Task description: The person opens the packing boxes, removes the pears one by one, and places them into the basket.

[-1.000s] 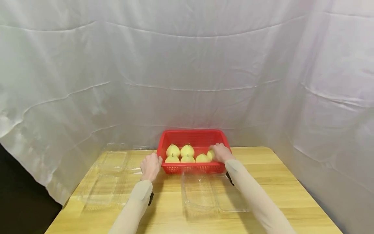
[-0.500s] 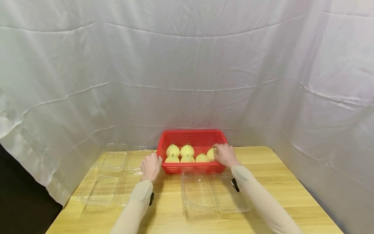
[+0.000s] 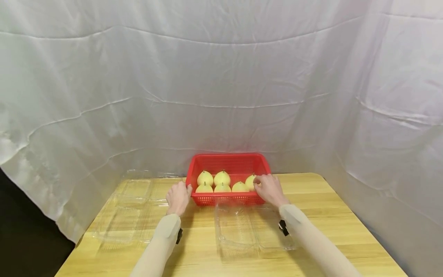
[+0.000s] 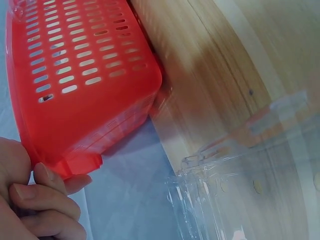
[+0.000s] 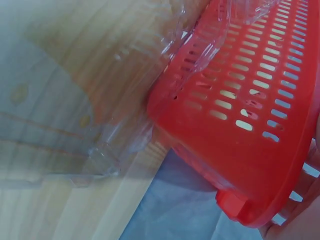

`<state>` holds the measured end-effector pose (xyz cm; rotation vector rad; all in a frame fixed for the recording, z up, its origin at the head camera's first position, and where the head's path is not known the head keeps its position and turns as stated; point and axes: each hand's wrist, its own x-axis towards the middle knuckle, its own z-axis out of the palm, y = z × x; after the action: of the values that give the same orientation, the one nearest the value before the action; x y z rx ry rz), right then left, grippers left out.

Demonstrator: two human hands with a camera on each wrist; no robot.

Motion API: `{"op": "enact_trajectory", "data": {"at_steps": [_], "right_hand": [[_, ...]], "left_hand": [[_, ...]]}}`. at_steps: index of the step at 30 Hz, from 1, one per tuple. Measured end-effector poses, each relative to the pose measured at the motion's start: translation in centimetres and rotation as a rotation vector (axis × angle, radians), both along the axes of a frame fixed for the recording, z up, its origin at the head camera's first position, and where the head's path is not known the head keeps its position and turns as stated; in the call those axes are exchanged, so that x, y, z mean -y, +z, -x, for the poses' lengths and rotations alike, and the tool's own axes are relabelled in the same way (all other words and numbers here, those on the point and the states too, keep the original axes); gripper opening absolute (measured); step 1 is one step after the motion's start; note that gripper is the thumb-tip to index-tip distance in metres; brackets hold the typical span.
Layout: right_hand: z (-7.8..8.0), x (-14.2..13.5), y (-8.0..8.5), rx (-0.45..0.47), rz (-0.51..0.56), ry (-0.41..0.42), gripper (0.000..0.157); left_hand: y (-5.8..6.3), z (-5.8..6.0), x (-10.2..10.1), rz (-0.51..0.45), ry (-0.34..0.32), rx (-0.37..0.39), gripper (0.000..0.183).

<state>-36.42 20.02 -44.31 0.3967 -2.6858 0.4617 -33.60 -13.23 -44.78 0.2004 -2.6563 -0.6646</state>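
In the head view a red plastic basket [image 3: 228, 198] holds several round, pale yellow pears [image 3: 222, 178], some with stems showing. My left hand [image 3: 178, 198] grips the basket's left end; the left wrist view has its thumb and fingers at the rim's lug. By the front right corner, my right hand [image 3: 270, 189] reaches over the rim, with loosely bent fingertips beside the rightmost pear [image 3: 250, 181], which it partly hides. In the right wrist view those fingers [image 5: 302, 185] are spread behind the rim, mostly hidden by the basket.
A clear plastic clamshell box [image 3: 237, 231] lies spread on the wooden table [image 3: 328, 223] in front of the basket. More clear boxes [image 3: 121, 225] lie at the left. A pale curtain [image 3: 228, 115] hangs behind and at both sides.
My right hand has drawn back to the right and toward me, uncovering more of the rightmost pear. My left hand stays on the basket's left end.
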Motion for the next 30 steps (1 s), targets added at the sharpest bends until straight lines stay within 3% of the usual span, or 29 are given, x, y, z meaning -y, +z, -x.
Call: {"op": "enact_trajectory", "data": {"at_steps": [17,30], "right_hand": [[-0.5,-0.3,-0.7,0.045,0.128,0.048,0.013],[-0.8,-0.7,-1.0,-0.018,0.163,0.076,0.021]], "left_hand": [[-0.1,-0.2,0.1,-0.008,-0.007,-0.016,0.036],[-0.3,0.0,0.0,0.018,-0.01,-0.012,0.037]]}}
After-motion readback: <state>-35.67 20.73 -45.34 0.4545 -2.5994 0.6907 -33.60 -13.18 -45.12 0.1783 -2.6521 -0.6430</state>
